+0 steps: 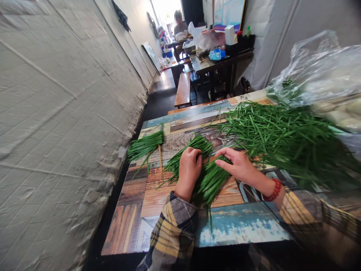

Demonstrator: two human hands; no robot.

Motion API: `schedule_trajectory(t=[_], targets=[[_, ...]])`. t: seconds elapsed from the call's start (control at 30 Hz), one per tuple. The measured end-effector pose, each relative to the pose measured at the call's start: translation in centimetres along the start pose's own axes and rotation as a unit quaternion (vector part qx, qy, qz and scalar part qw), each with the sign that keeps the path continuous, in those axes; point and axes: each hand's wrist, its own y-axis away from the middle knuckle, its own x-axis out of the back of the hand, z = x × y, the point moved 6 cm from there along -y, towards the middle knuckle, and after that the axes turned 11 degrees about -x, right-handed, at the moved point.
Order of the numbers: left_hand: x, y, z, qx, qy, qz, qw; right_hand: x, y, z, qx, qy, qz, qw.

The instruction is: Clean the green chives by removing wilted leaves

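A bunch of garlic chives (212,180) lies on the table in front of me, its cut ends even at the top. My left hand (189,167) is curled closed at the bunch's left side, its fingertips partly hidden. From the right, my right hand (237,163) grips the upper end, thumb and fingers around the stalks. A second bunch (180,160) is just behind my left hand. Farther left lies a flat row of chives (148,143), with thin wooden sticks (160,165) at its right end.
A large loose heap of chives (270,131) spreads over the right of the patchwork-patterned table (124,226). Behind it sits a clear plastic bag (324,71) with pale contents. A brick wall (56,113) runs along the left. Beyond are a bench (183,88), another cluttered table (207,66) and a person (180,28).
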Motion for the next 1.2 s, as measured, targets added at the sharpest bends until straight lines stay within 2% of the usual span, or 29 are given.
schedule_trajectory(t=[0.17, 0.3, 0.43, 0.57, 0.67, 1.0, 1.2], targets=[[-0.2, 0.1, 0.4, -0.006, -0.033, -0.026, 0.999, -0.1, -0.1, 0.0, 0.003, -0.002, -0.007, 1.000], [0.2, -0.1, 0.5, -0.001, -0.014, 0.000, 1.000, -0.1, 0.0, 0.0, 0.004, -0.006, -0.004, 1.000], [0.3, -0.2, 0.3, 0.032, 0.093, 0.043, 0.994, 0.0, 0.0, -0.1, 0.009, 0.012, 0.000, 1.000], [-0.7, 0.0, 0.0, 0.085, 0.265, 0.031, 0.960, 0.1, 0.0, -0.2, 0.004, 0.040, 0.001, 0.999], [-1.3, 0.1, 0.1, 0.106, 0.327, 0.018, 0.939, 0.1, 0.1, -0.4, 0.005, 0.042, 0.002, 0.999], [-0.7, 0.0, 1.3, 0.131, 0.358, 0.009, 0.924, 0.1, 0.0, -0.1, 0.000, 0.046, 0.003, 0.999], [-0.7, 0.2, 0.9, 0.144, 0.376, 0.027, 0.915, 0.0, -0.1, 0.1, -0.002, 0.048, 0.003, 0.999]])
